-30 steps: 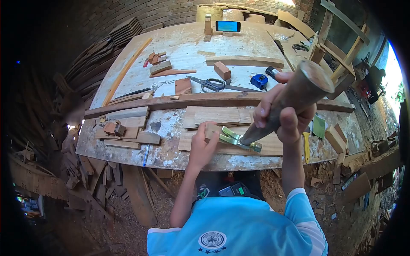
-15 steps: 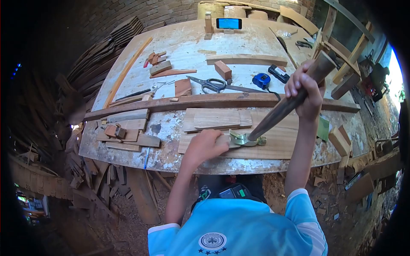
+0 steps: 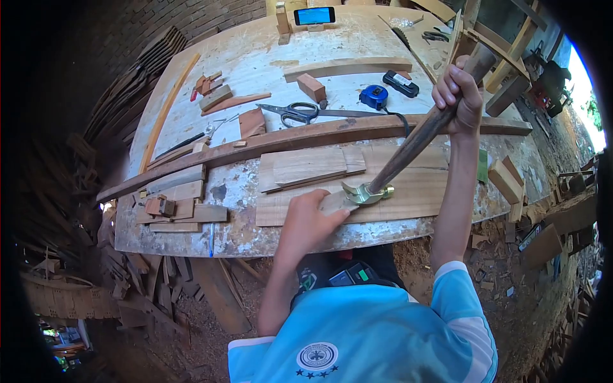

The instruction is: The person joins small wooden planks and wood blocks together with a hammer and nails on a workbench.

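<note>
Fingers of your left hand (image 3: pixel 305 222) pinch a small wooden block (image 3: pixel 338 203) over the wide board (image 3: pixel 418 203), near the close edge of the tabletop (image 3: pixel 242 237). At the block's end sits the metal head of your hammer (image 3: pixel 408 150); its handle slants up to the right, where your right hand (image 3: pixel 461 99) has its fingers wrapped shut around it. Behind the board, a long wooden bar (image 3: pixel 287 138) crosses the tabletop. Past that you have scissors (image 3: pixel 299 113) and a blue tape measure (image 3: pixel 373 97), then a phone (image 3: pixel 314 16) propped upright.
</note>
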Action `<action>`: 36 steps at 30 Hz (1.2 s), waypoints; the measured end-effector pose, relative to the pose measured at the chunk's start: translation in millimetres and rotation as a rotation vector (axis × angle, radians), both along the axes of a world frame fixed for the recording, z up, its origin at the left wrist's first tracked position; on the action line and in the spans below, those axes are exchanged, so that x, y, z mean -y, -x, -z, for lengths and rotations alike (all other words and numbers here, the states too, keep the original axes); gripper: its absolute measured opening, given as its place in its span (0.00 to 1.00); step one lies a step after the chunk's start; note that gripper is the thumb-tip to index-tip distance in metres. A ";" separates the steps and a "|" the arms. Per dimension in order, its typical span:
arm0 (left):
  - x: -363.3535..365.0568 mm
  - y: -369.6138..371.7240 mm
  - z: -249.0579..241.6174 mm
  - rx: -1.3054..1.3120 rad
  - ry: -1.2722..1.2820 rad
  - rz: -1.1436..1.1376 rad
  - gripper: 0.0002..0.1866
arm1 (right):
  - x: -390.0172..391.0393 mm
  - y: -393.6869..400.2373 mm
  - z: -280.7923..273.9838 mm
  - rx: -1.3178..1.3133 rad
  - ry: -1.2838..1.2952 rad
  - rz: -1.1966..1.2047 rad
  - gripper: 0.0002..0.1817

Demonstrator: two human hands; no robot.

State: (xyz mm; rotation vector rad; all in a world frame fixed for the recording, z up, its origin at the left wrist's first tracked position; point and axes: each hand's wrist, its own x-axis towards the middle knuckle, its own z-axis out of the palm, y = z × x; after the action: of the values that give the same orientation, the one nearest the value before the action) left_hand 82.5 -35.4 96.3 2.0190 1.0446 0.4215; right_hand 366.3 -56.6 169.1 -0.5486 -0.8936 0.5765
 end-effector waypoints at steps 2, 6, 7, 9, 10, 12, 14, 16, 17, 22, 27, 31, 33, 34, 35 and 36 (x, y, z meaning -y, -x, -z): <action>6.5 -0.8 -0.5 0.028 -0.009 -0.025 0.27 | 0.2 -6.2 1.6 -0.007 -0.022 -0.058 0.06; 9.2 1.2 4.1 0.087 0.013 -0.034 0.25 | -3.2 -15.2 5.2 -0.016 -0.027 -0.080 0.05; 8.8 0.9 4.0 0.071 0.033 -0.034 0.26 | -4.3 -15.8 5.2 -0.022 -0.020 -0.063 0.06; 9.5 1.0 9.3 0.103 0.061 -0.039 0.25 | -7.3 -16.6 6.6 -0.036 -0.004 -0.033 0.08; 8.6 1.7 12.4 0.118 0.072 -0.041 0.24 | -8.0 -20.5 8.8 -0.048 -0.010 -0.052 0.06; 7.7 3.8 18.0 0.209 0.153 -0.046 0.22 | -6.6 -34.7 15.1 -0.072 -0.020 -0.093 0.04; 6.5 10.4 35.7 0.257 0.174 -0.043 0.21 | -0.3 -48.7 26.5 -0.140 -0.047 -0.088 0.04; -0.3 20.8 65.4 0.279 0.128 -0.036 0.20 | 7.9 -66.7 39.3 -0.225 -0.080 -0.097 0.04; -1.5 21.0 73.3 0.317 0.075 -0.040 0.20 | 10.9 -70.5 40.3 -0.214 -0.094 -0.095 0.04; -2.7 -8.9 44.7 0.199 -0.335 0.042 0.24 | 19.0 -49.6 30.0 -0.168 -0.053 -0.015 0.05; -1.4 -23.0 46.8 0.230 -0.648 0.052 0.17 | 28.2 -57.3 38.3 -0.179 -0.053 0.043 0.05; -3.3 -26.8 50.3 0.252 -0.682 0.094 0.09 | 33.9 -50.2 34.6 -0.134 -0.085 0.014 0.05; -7.9 -22.0 47.3 0.235 -0.692 0.126 0.08 | 40.2 -31.6 24.2 -0.110 -0.101 0.032 0.06; -8.6 -18.9 46.3 0.279 -0.708 0.099 0.08 | 42.7 -23.5 22.0 -0.076 -0.132 0.014 0.07; -9.4 -15.3 45.3 0.324 -0.725 0.076 0.08 | 46.6 -14.1 19.6 -0.048 -0.145 0.025 0.07; -11.5 -11.5 44.1 0.369 -0.738 0.056 0.07 | 50.0 -0.5 14.7 -0.022 -0.154 0.040 0.08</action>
State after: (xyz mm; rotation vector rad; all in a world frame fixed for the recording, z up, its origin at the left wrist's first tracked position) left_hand 94.0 -23.9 52.3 2.4484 0.6422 1.2379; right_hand 366.8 -106.5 154.4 -0.4185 -0.8959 0.4724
